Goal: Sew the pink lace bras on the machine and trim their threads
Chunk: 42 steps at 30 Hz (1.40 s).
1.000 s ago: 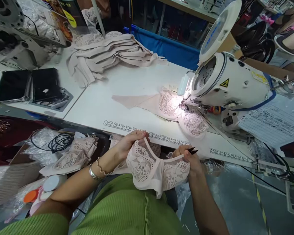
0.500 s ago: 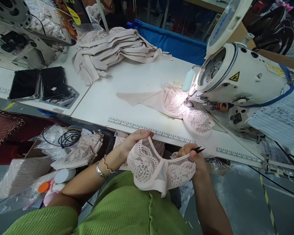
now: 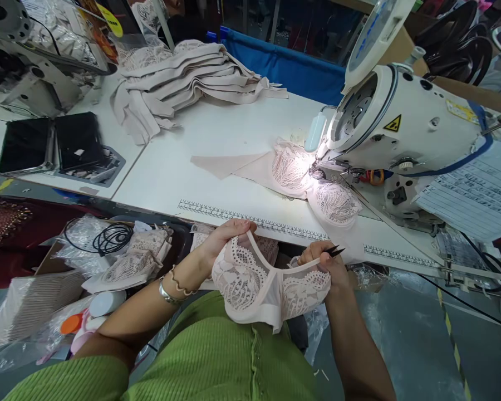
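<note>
**A:** Where is the lace bra [image 3: 267,284], taken from the sewing machine [image 3: 404,133]?

**B:** In front of the sewing machine and to its left. It is off the near edge of the table [image 3: 217,139], held up over the person's lap [image 3: 217,356], and spread between both hands with the cups facing the camera.

**A:** And how does each grip stand?

**B:** The left hand [image 3: 223,236] has its grip closed on the top of the cup farther from the machine. The right hand [image 3: 328,267] has its grip pinched shut on the top edge of the cup nearer the machine. That hand also carries a black pointed tool [image 3: 334,252], tips aimed towards the machine. It may be a pair of thread snips, but the blades are too small to be sure.

**A:** What lies at the machine itself?

**B:** A second lace piece [image 3: 313,184] lies on the table at the needle, lit by the machine's lamp. A plain beige panel [image 3: 225,164] trails leftward from it.

**A:** And farther off?

**B:** A stack of beige pieces [image 3: 183,83] sits at the back of the table, well left of the machine. A printed ruler strip [image 3: 250,218] runs along the table's near edge, between the machine and the hands. Two black trays [image 3: 54,145] lie farthest to the left. A sheet of paper [image 3: 471,200] lies just right of the machine's base.
</note>
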Motion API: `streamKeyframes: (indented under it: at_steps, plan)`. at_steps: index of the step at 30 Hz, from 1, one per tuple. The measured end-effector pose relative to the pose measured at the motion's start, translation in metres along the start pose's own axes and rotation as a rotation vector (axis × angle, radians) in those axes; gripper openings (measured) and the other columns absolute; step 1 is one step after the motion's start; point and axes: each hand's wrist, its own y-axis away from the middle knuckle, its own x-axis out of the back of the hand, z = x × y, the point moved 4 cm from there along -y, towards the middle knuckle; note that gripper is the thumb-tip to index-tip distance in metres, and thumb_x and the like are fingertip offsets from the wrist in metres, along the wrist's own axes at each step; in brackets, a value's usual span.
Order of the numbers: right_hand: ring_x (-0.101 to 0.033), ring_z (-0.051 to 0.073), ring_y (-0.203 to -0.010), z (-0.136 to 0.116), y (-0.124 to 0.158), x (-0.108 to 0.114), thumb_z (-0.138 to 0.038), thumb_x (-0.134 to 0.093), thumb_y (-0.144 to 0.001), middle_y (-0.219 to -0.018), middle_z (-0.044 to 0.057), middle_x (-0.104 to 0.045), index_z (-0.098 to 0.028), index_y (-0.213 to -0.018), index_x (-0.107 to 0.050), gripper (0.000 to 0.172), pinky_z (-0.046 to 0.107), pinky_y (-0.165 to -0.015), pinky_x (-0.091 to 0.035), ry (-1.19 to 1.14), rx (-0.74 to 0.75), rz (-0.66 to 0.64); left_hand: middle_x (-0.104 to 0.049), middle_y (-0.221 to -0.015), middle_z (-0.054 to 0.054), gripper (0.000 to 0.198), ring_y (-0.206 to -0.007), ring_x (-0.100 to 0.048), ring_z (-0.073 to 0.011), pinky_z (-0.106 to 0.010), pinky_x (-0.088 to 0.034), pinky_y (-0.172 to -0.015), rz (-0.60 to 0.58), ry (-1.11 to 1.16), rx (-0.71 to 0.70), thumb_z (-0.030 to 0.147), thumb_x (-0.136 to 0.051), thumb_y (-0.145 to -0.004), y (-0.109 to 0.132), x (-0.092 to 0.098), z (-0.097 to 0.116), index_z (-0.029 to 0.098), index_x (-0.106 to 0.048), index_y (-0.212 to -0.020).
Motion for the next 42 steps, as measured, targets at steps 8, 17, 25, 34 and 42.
streamKeyframes:
  at_steps: [8,17,25,34,42]
  plan:
    - [-0.026,0.009,-0.039,-0.008,0.002,0.005,-0.071,-0.071,-0.077,-0.042,-0.006,-0.034,-0.024,-0.048,-0.041,0.063,0.028,-0.045,-0.023,0.105,0.045,-0.074,-0.034,-0.045,0.008,0.051,-0.038,-0.030,-0.0046,-0.016,-0.033,-0.037,-0.002,-0.011,0.019,0.034,-0.089,-0.070,0.000,0.000,-0.001,0.017,-0.043,-0.055]
    - [-0.045,0.011,-0.050,-0.045,0.012,-0.025,-0.041,-0.055,-0.099,-0.061,-0.001,-0.055,-0.022,-0.077,-0.065,0.031,0.026,-0.053,-0.033,0.730,0.185,-0.525,-0.050,-0.056,0.003,0.033,-0.050,-0.047,-0.0087,-0.019,-0.041,-0.049,-0.009,-0.481,-0.106,0.034,-0.084,-0.076,-0.025,-0.028,0.013,0.015,-0.059,-0.064]
    - [-0.037,0.008,-0.044,-0.056,0.042,-0.029,-0.025,-0.061,-0.096,-0.055,-0.004,-0.049,-0.021,-0.074,-0.063,0.022,0.025,-0.046,-0.029,0.850,0.335,0.052,-0.070,-0.097,-0.008,0.018,-0.090,-0.063,-0.0212,-0.033,-0.054,-0.079,-0.163,-1.577,-0.745,0.030,-0.068,-0.094,0.033,-0.076,0.007,0.018,-0.069,-0.107]
    - [-0.061,0.013,-0.070,-0.039,0.041,-0.036,-0.014,-0.059,-0.094,-0.112,0.010,-0.063,-0.023,-0.091,-0.068,0.014,0.027,-0.061,-0.048,1.125,0.529,0.237,-0.069,-0.087,-0.009,0.011,-0.079,-0.062,-0.0192,-0.029,-0.052,-0.068,-0.097,-1.671,-0.961,0.015,-0.057,-0.099,0.021,-0.063,-0.012,0.012,-0.067,-0.096]
    - [-0.058,0.014,-0.059,-0.048,0.053,0.008,-0.031,-0.062,-0.097,-0.079,0.005,-0.065,-0.022,-0.078,-0.069,0.022,0.027,-0.049,-0.042,0.896,0.353,0.062,-0.072,-0.087,-0.006,0.004,-0.084,-0.069,-0.0180,-0.026,-0.054,-0.073,0.071,-1.052,-0.562,0.014,-0.077,-0.081,0.017,-0.030,0.031,0.017,-0.074,-0.080]
